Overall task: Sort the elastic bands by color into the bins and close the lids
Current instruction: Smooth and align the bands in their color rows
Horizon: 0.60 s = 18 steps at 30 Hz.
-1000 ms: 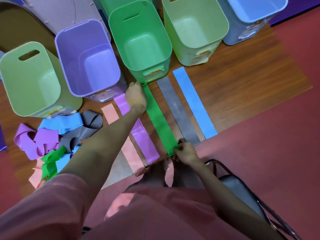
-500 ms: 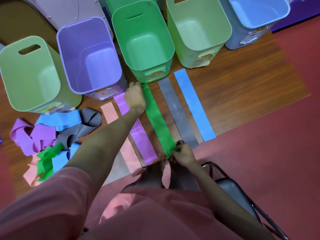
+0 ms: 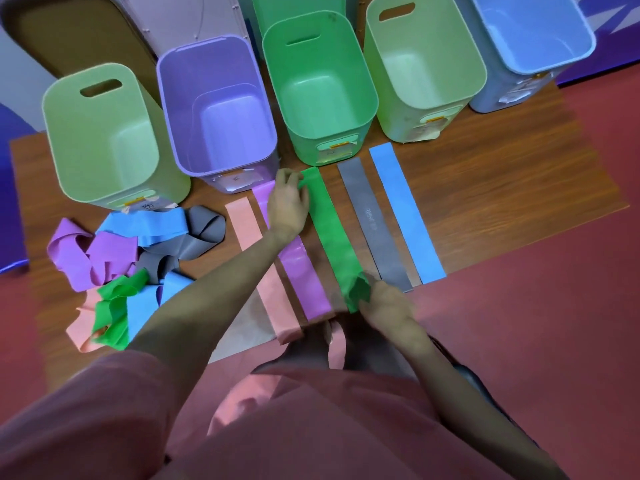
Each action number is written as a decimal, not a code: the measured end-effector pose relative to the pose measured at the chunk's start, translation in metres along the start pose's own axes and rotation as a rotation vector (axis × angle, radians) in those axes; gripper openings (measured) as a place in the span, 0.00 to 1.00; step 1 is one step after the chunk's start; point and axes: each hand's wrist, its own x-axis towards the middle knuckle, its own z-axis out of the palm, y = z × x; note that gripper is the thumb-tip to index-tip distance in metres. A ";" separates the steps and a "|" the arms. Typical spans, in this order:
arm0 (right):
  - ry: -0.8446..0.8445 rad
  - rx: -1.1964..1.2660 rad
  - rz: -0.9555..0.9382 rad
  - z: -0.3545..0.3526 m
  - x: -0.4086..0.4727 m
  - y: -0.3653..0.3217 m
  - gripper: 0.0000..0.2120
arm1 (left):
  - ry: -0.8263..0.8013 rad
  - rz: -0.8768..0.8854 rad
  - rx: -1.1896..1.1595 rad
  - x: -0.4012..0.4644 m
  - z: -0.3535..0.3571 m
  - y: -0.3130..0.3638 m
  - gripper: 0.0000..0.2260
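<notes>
A green elastic band (image 3: 331, 233) lies stretched flat on the wooden mat (image 3: 502, 188). My left hand (image 3: 289, 200) pinches its far end, just in front of the green bin (image 3: 320, 84). My right hand (image 3: 384, 304) grips its near end, which is lifted and crumpled. Flat beside it lie a pink band (image 3: 246, 223), a purple band (image 3: 304, 282), a grey band (image 3: 372, 220) and a blue band (image 3: 405, 213). A tangled pile of bands (image 3: 117, 268) sits at the left.
Open bins stand in a row: a light green bin (image 3: 100, 133), a purple bin (image 3: 216, 105), another light green bin (image 3: 422, 67) and a blue bin (image 3: 533, 36). Lids (image 3: 76, 32) lean behind them. A chair edge (image 3: 478, 379) shows at lower right.
The near end of the green band has lifted and bunched up in my right hand. My left hand still holds the far end. The camera view has shifted slightly.
</notes>
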 end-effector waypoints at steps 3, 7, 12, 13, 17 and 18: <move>0.029 0.026 -0.125 -0.002 -0.005 -0.022 0.18 | 0.048 0.008 -0.071 -0.025 -0.018 -0.012 0.08; 0.035 0.041 -0.324 0.011 -0.007 -0.053 0.09 | 0.117 0.004 -0.157 -0.066 -0.051 -0.045 0.09; 0.015 -0.023 -0.504 0.035 -0.010 -0.088 0.07 | 0.198 -0.128 -0.128 -0.109 -0.094 -0.096 0.09; 0.018 -0.035 -0.544 0.038 -0.011 -0.094 0.09 | 0.206 -0.143 -0.112 -0.114 -0.102 -0.106 0.10; -0.017 -0.090 -0.642 0.047 -0.016 -0.118 0.21 | 0.256 -0.154 -0.005 -0.121 -0.131 -0.138 0.13; -0.020 -0.094 -0.651 0.048 -0.017 -0.125 0.23 | 0.264 -0.152 0.026 -0.120 -0.137 -0.145 0.16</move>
